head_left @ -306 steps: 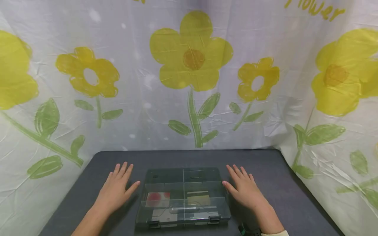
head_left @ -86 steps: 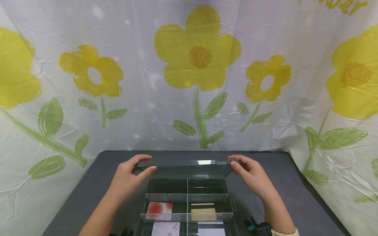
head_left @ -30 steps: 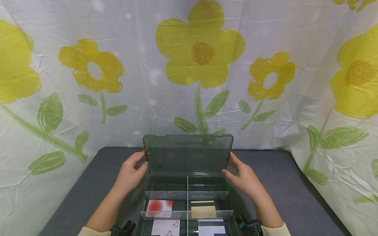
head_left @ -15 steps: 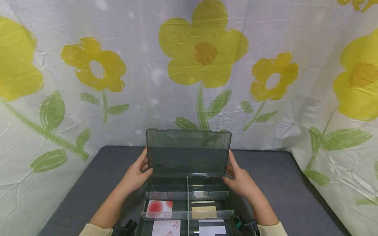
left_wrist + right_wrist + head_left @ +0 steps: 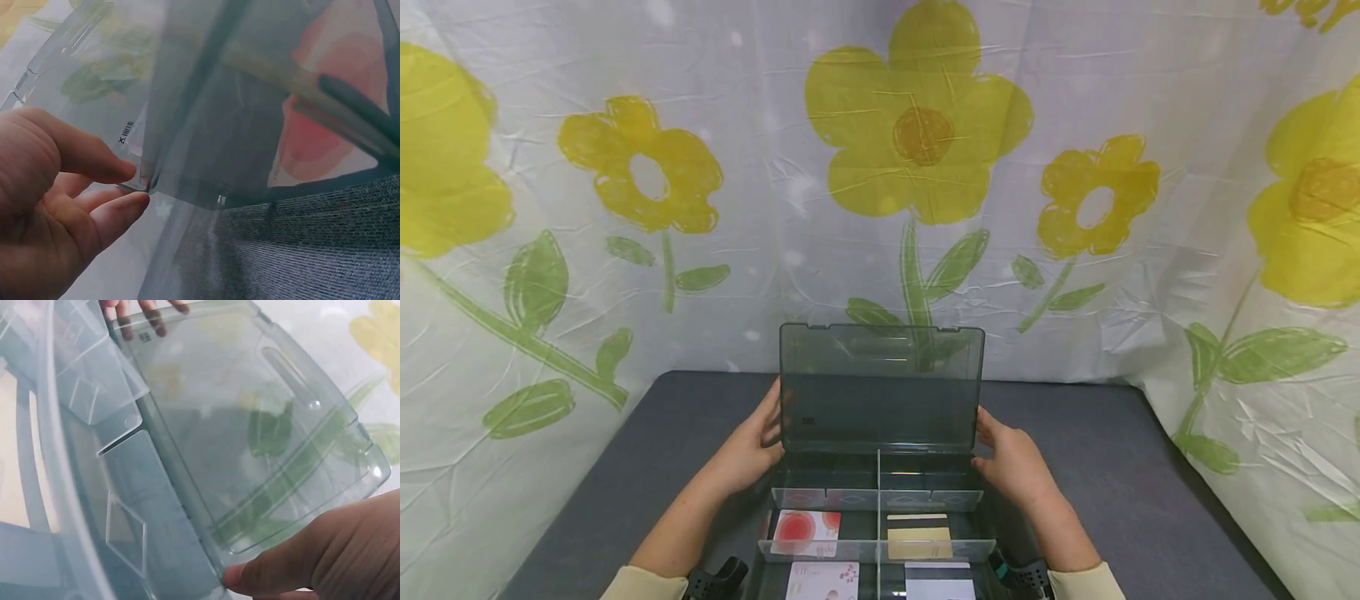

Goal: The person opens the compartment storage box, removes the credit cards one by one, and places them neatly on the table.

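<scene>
A dark translucent plastic organizer box (image 5: pixel 928 473) stands on the table with its lid (image 5: pixel 880 392) raised and leaning back. Along the lid's left side, my left hand (image 5: pixel 747 450) grips the edge low down. In the left wrist view its thumb and index finger meet at the lid's lower corner. My right hand (image 5: pixel 1017 462) holds the opposite edge near the hinge, thumb in front and other fingers mostly hidden. Cards lie in the compartments: a red-and-white card (image 5: pixel 805 532), a gold card (image 5: pixel 917 533), a pale pink card (image 5: pixel 822 581) and a white striped card (image 5: pixel 938 582).
Clear divider walls (image 5: pixel 823 500) split the box into several compartments, and its front runs out of the head view. A dark grey table (image 5: pixel 1097 467) lies beneath. A white flower-print curtain (image 5: pixel 760 250) hangs close behind the table and along both sides.
Earliest, the box was closed and both hands lay flat beside it. Both hands then lifted the lid. Over the last second it tipped further back, while the hands slid lower along its sides.
</scene>
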A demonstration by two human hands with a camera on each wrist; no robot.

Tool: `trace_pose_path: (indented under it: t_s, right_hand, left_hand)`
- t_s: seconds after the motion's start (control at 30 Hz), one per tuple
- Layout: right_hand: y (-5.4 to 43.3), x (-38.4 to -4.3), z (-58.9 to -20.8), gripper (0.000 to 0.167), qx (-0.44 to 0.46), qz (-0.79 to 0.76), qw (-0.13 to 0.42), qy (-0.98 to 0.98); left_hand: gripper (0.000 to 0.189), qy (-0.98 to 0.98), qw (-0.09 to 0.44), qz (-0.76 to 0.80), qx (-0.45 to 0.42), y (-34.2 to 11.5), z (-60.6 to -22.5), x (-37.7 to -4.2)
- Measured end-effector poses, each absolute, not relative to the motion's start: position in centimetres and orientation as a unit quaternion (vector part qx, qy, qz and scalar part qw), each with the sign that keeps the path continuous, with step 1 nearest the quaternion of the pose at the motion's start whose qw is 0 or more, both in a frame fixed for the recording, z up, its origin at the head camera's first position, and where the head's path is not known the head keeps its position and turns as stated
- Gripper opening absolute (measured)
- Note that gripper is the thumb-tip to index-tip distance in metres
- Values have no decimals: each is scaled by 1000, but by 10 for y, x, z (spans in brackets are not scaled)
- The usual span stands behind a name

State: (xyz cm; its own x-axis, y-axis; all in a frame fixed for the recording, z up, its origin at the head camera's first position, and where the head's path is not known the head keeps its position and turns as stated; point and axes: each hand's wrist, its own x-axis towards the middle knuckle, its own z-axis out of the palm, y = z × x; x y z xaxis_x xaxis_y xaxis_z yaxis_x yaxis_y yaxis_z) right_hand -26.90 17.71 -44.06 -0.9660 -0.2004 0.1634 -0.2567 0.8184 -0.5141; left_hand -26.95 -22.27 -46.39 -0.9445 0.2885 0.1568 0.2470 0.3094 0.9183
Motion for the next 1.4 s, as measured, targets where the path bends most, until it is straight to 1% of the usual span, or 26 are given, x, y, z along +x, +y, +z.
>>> trace_pose_path:
  t_s: [0.2,0.43,0.7,0.9,1.13,1.4]
  right_hand:
    - [177,-270,-446,85,110,285,56,-951]
    - [176,-272,-449,85,101,297,49,-948]
    - [174,-277,-454,81,93,304,48,-947]
    - [175,-280,-456,80,94,316,38,-943]
    - [176,-281,-458,79,92,334,21,-938]
    - [176,-283,-460,77,90,353,9,-931]
  left_hand:
    - [107,816,29,557,153,-224,-470,-272]
    - [106,821,22,554,138,-223,-470,-271]
    - [92,847,9,519,115,-219,-471,-269]
    - [89,853,11,513,94,-217,-472,-271]
    - [81,863,-6,497,91,-215,-472,-268]
    - [75,858,-1,507,80,-214,-473,-269]
